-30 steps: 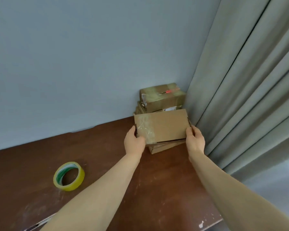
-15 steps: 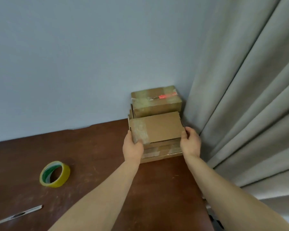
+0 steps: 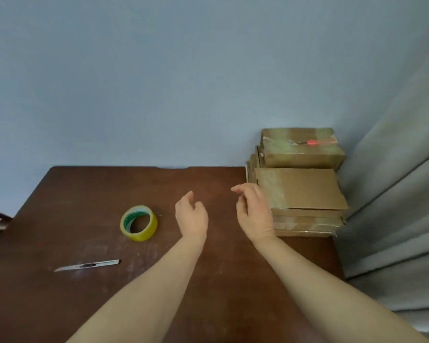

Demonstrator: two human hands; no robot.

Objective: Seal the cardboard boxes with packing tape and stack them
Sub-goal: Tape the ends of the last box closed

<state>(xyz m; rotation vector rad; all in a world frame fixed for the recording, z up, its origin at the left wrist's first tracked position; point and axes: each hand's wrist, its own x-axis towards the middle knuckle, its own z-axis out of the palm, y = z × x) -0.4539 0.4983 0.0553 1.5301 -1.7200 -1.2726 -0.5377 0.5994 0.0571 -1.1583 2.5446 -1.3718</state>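
I saw the left hand (image 3: 191, 216) and right hand (image 3: 254, 214) hovering slack-fingered, holding nothing. The right was just beside the left edge of the stacked boxes (image 3: 305, 191). The stack filled the table's (image 3: 233, 280) far right corner against the wall (image 3: 159, 95) and curtain (image 3: 394, 206). The tape roll (image 3: 139, 222) lay to the left.

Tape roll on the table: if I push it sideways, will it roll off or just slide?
The tape roll seems to lie on its flat side, so a push would probably slide it, not roll it. Its open core suggests it is light and easy to lift. The scuffed table may add some drag.
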